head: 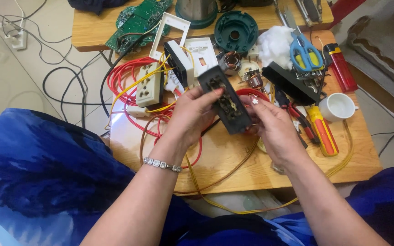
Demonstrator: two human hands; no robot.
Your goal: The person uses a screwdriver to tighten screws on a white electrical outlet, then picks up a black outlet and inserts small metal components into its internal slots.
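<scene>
While both hands (233,116) grip, black socket module (225,99) between, above table (233,159)

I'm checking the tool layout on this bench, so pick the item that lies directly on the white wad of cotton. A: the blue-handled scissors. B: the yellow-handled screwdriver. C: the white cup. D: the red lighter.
A: the blue-handled scissors lie with their handles against the white wad of cotton, while the lighter, cup and screwdriver sit on the wooden table apart from it.

Cluttered wooden table (233,168): red cable (124,77), scissors (304,52)
</scene>
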